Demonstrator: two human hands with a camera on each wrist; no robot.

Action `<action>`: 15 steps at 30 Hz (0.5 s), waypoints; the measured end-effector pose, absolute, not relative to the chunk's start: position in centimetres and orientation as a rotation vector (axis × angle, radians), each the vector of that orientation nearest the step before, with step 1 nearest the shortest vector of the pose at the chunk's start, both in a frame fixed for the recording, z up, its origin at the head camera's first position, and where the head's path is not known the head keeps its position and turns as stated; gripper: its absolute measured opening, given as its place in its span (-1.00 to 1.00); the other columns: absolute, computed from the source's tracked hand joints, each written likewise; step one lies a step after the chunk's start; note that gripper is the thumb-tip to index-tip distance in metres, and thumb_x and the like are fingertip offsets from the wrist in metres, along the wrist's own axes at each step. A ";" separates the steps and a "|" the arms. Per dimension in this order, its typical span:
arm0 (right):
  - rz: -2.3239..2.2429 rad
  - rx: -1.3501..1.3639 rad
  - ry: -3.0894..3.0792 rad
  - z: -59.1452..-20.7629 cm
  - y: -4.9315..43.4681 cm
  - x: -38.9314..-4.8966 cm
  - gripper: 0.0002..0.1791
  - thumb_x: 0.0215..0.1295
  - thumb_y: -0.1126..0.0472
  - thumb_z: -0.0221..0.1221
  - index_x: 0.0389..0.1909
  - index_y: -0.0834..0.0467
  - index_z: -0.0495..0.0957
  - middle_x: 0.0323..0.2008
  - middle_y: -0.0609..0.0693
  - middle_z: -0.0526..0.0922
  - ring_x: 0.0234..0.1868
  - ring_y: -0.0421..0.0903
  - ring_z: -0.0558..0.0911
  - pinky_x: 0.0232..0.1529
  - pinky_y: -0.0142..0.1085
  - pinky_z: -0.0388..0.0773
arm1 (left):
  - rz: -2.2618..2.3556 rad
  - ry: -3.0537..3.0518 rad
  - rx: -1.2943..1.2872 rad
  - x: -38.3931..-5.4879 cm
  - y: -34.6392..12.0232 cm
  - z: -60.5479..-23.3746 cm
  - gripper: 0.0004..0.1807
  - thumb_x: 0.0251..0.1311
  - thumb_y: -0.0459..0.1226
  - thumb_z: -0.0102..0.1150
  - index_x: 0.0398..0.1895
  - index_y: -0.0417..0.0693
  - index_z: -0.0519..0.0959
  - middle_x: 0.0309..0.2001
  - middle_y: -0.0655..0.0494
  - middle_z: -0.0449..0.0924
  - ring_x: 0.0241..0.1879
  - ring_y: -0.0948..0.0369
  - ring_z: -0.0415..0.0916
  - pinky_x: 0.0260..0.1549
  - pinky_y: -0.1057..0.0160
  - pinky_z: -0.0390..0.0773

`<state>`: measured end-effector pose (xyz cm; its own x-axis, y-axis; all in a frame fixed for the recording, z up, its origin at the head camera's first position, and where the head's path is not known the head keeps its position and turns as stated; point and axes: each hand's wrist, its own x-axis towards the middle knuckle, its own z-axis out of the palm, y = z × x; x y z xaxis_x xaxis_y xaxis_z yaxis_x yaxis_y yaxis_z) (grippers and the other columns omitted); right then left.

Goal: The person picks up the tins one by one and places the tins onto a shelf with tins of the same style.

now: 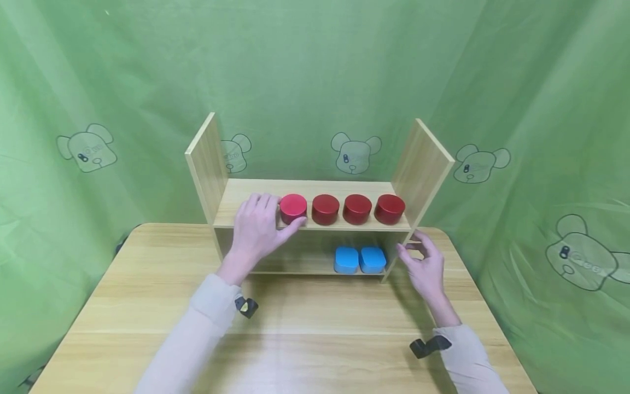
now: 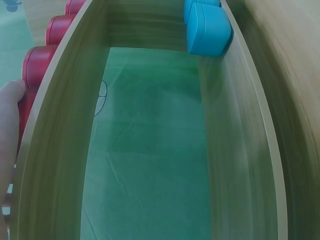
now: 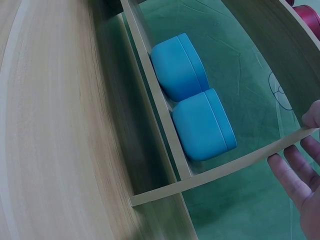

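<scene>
On the upper board of a small wooden shelf [image 1: 305, 186] stand several round dark-red tins in a row. My left hand [image 1: 258, 227] holds the leftmost red tin [image 1: 293, 207], thumb at its front and fingers at its left side. In the left wrist view, my left thumb [image 2: 11, 107] shows beside the red tins, and the rest of that hand is mostly cut off. My right hand [image 1: 424, 264] grips the shelf's right side panel by its front edge. The thumb lies on the inner face and the fingers [image 3: 289, 177] on the outer face in the right wrist view.
Two blue rounded-square boxes [image 1: 346, 260] sit side by side at the right of the lower shelf board. The tall side panels [image 1: 425, 164] rise above the upper board. A wooden table [image 1: 305, 339] bears the shelf, with a green curtain [image 1: 295, 71] behind.
</scene>
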<state>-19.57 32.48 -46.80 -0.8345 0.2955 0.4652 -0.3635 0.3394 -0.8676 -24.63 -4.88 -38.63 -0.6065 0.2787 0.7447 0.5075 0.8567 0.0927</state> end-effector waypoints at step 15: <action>1.527 0.038 -2.068 -46.9 32.6 -19.6 -0.56 0.26 0.53 0.34 0.17 0.37 0.60 -0.14 -0.36 0.63 -0.22 -0.43 0.67 -0.41 -0.48 0.73 | -0.351 -2.277 -0.560 -24.8 -4.9 -38.6 -0.26 0.15 0.39 0.31 -0.22 -0.15 0.62 -0.30 -0.03 0.70 -0.25 0.05 0.60 -0.37 0.20 0.61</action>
<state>-19.61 32.63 -46.92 -0.8411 0.2990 0.4508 -0.3430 0.3497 -0.8718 -24.84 -4.89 -38.60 -0.6214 0.2865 0.7292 0.4926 0.8667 0.0793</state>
